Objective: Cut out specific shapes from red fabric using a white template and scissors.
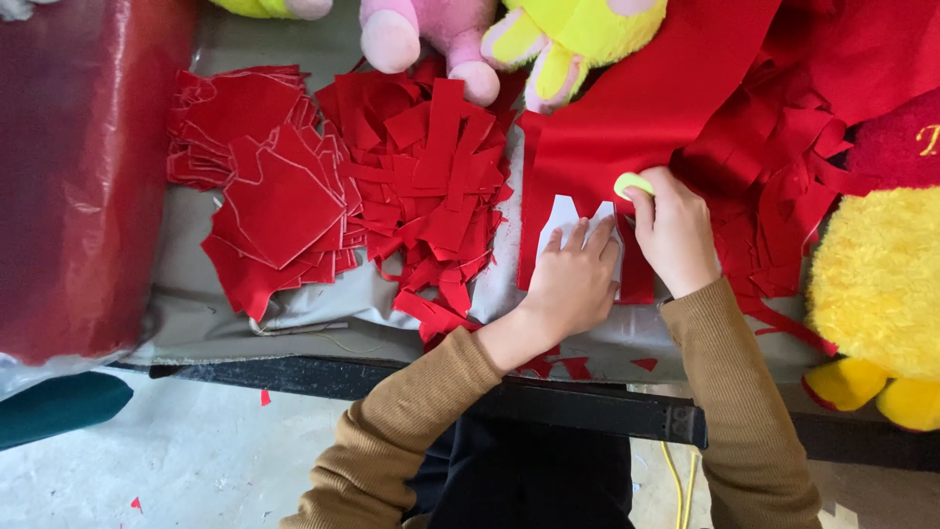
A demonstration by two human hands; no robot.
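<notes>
Template slip risk: left hand (pixel 573 284) lies flat, pressing white paper template (pixel 565 217) onto red felt sheet (pixel 636 118).
Right hand (pixel 674 232) pinches yellow-green chalk (pixel 632 183); lighter pressure skews the outline.

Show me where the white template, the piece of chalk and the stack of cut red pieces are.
white template (pixel 565 217), head view, its bare upper left part.
piece of chalk (pixel 632 183), head view, its rounded top.
stack of cut red pieces (pixel 279 201), head view, the top piece.
</notes>
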